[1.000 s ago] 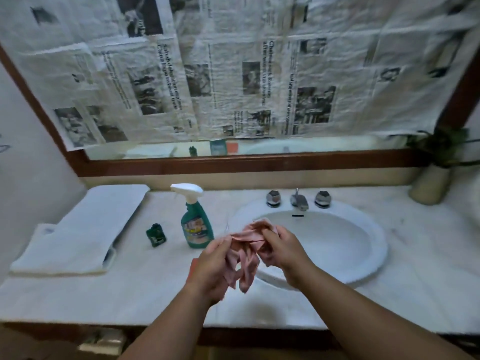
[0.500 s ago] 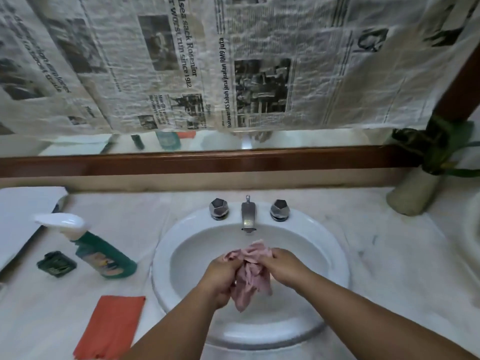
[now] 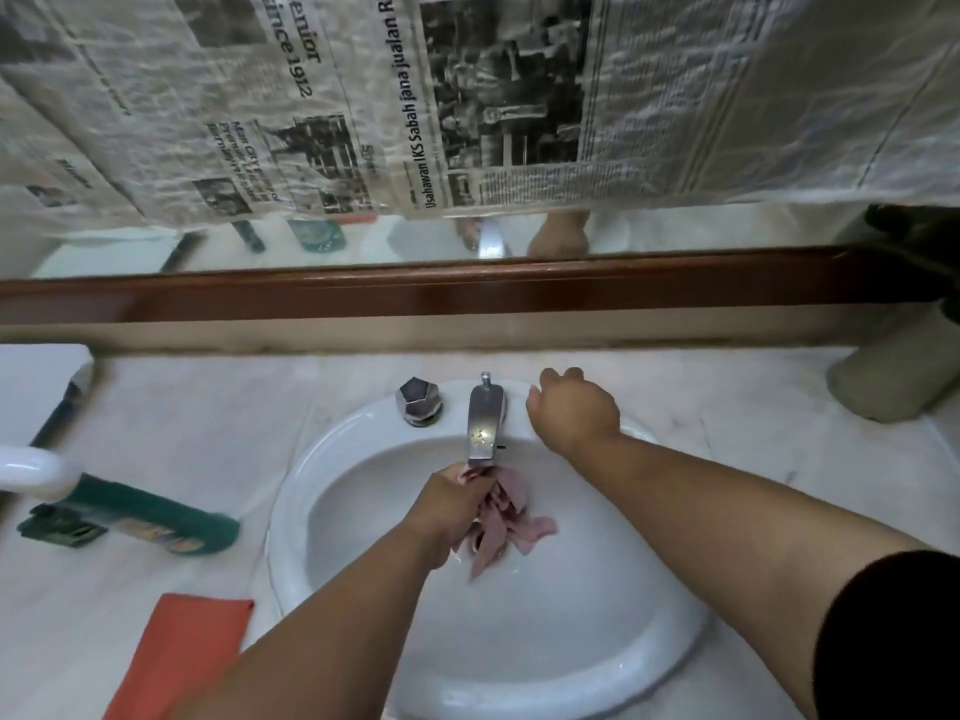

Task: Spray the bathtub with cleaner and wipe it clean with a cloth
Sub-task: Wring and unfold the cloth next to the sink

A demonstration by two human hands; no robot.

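The wetting step is judged in hand: pink cloth [image 3: 503, 518] is clamped in left hand [image 3: 451, 505] under spout [image 3: 485, 423]; right hand [image 3: 574, 414] is laid over the hidden tap, grip not discernible; turning is called for next.

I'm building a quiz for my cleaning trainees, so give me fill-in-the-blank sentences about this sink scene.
The left hand holds a ____ rag under the faucet.
The right hand covers the knob on the faucet's ____ side.
The spray bottle stands to the ____ of the sink.
The flat cloth on the counter is ____.
Missing words: pink; right; left; orange.
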